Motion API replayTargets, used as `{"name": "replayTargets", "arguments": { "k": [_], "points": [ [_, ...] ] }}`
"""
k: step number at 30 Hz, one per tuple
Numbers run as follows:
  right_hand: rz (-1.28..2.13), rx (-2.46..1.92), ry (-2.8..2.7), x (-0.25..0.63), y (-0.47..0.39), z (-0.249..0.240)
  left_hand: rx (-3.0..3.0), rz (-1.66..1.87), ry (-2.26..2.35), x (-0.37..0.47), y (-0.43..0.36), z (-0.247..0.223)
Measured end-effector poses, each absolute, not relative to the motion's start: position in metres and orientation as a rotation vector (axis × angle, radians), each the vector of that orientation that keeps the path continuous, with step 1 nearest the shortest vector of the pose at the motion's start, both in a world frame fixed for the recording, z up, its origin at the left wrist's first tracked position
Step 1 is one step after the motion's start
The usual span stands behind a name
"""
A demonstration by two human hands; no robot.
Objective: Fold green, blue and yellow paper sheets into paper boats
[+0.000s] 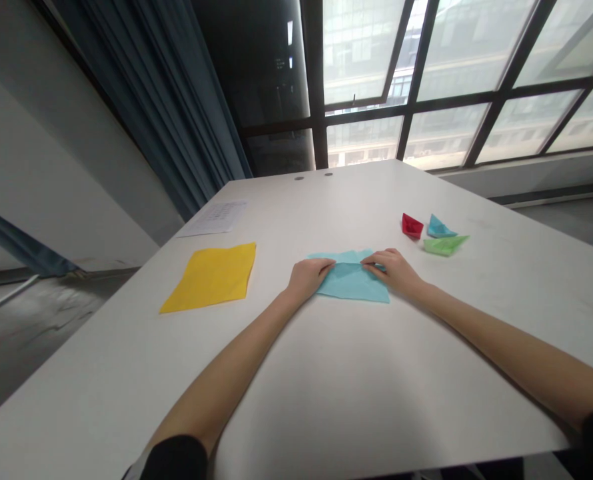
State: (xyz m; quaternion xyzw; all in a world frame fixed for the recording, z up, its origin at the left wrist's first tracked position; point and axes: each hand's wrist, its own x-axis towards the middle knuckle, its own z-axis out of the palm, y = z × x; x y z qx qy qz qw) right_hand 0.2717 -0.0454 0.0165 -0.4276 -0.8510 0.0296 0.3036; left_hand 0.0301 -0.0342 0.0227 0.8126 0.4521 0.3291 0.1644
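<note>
A light blue sheet of paper (352, 283) lies on the white table in front of me, with a crease or raised fold running across it between my hands. My left hand (310, 277) pinches the paper at the left end of that fold. On the right end, my right hand (392, 270) pinches the fold between thumb and fingers. The fingers hide both ends of the fold. The paper's near edge rests on the table, and its far edge looks slightly wavy.
A yellow sheet (211, 277) lies to the left, with a printed white page (215, 219) behind it. Small folded paper boats in red (412, 226), blue (439, 227) and green (445, 246) sit at the right. The white table (326, 373) reaches toward the windows.
</note>
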Motion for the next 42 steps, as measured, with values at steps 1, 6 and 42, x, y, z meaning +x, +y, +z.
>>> {"name": "replayTargets", "arguments": {
  "k": [1,6,42],
  "points": [
    [0.099,-1.124,-2.237,0.271,-0.045,0.017,2.338,0.93,1.289,0.03,-0.034,0.023],
    [0.167,-1.09,-2.162,0.271,-0.046,0.021,2.324,0.939,1.251,0.03,-0.035,0.027],
    [0.964,-1.029,-1.272,0.275,-0.033,0.017,0.794,1.008,0.941,0.031,-0.021,0.033]
  ]
}}
